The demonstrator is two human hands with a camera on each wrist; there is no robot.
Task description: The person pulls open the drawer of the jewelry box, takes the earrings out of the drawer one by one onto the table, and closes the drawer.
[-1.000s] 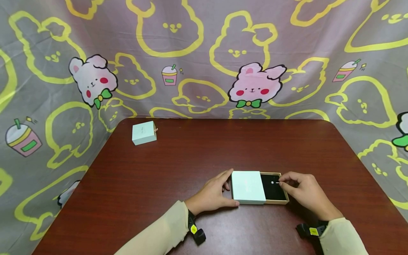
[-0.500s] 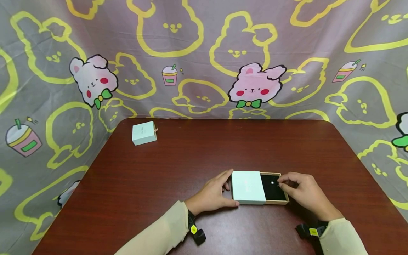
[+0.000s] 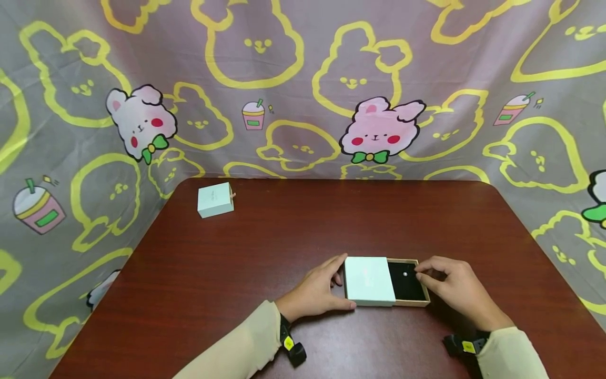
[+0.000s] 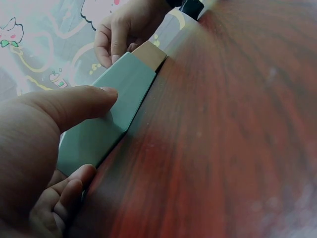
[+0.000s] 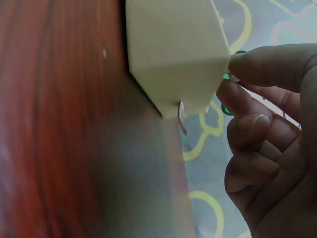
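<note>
A pale mint slide-out box [image 3: 368, 281] lies on the table, its tan tray [image 3: 411, 303] drawn partly out to the right. On the tray's black pad [image 3: 403, 290] is a small white pearl [image 3: 405, 273]. My left hand [image 3: 313, 292] grips the sleeve's left end, the thumb [image 4: 91, 105] along its near side in the left wrist view. Over the tray's right edge, my right hand [image 3: 452, 283] pinches a tiny shiny piece [image 5: 233, 77] between thumb and index finger; the fingertips mostly hide it. A ribbon pull [image 5: 182, 119] sticks out of the tray's end.
Another mint box [image 3: 215, 200] with a small ribbon tab stands at the back left of the reddish-brown table [image 3: 303, 221]. A patterned cloth [image 3: 284, 68] with cartoon rabbits hangs behind and along both sides.
The thin silvery piece that stuck out leftward from my right fingertips is now almost hidden. Those fingertips moved slightly left, then back right. My left hand and the box hold still.
</note>
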